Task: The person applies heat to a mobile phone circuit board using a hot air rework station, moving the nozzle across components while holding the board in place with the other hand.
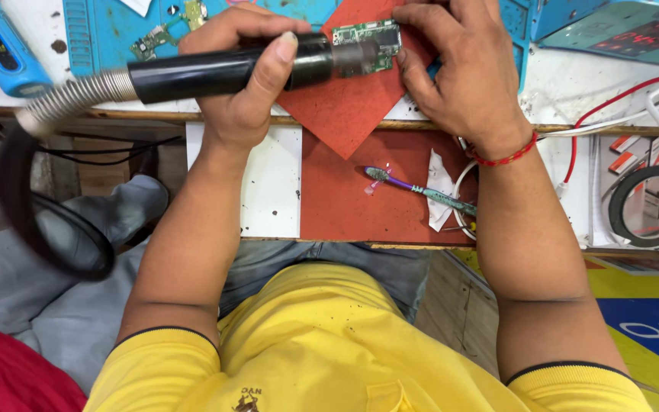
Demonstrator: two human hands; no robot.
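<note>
Green circuit board (368, 42) under black nozzle (310, 59).

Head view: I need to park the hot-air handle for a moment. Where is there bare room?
The white panel below the left hand is bare, as is the red surface left of the toothbrush. Crowded: the red mat under the circuit board and right hand, and the right side with cables and tape roll.
</note>
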